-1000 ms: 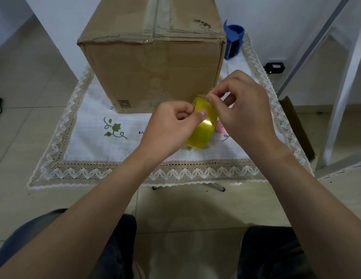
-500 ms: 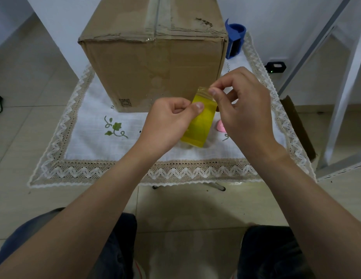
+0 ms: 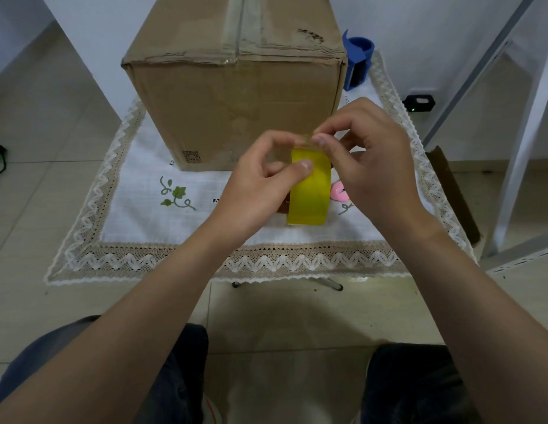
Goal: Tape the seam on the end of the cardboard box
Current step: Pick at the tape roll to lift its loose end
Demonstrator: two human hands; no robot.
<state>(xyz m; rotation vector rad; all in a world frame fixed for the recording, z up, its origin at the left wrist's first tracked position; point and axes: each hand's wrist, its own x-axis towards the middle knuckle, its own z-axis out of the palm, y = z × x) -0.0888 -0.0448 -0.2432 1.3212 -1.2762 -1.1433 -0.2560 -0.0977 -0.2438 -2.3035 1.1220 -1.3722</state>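
I have one roll of yellow tape in front of me, and both of my hands are on it. My left hand is closed around the roll's left side, with the thumb pressed on its yellow face. My right hand pinches the loose clear end of the tape at the top of the roll between thumb and forefinger. One cardboard box stands just beyond my hands, its near end facing me, and an old strip of tape runs along the seam on its top. One blue tape dispenser sits behind the box's right corner, and one small pink thing peeks out beside the roll. Everything rests on one small table under a white tablecloth with lace trim and green embroidery. Around it are pale floor tiles, a white wall and a white metal frame on the right.
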